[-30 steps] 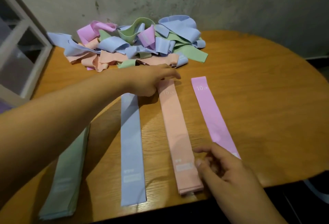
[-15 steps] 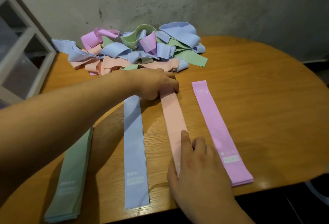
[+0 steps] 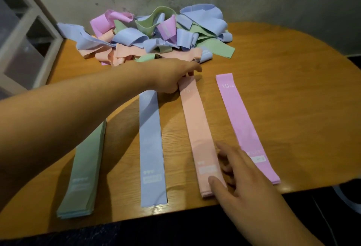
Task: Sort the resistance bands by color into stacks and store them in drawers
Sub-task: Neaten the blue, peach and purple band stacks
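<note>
L hand [image 3: 172, 77], R hand [image 3: 240, 183] touch peach band [image 3: 197, 126].

White print reading "10 LB" stands on the lilac-pink resistance band [image 3: 240, 120] at its end toward the table's [image 3: 293, 89] far edge, while the peach resistance band's [image 3: 197, 124] number and the small white labels [image 3: 208, 169] near the front edge are too blurred to read.

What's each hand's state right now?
Left hand: on the peach stack's far end; pinching or just pressing, cannot tell.
Right hand: open, thumb touching the same stack's near end.
</note>
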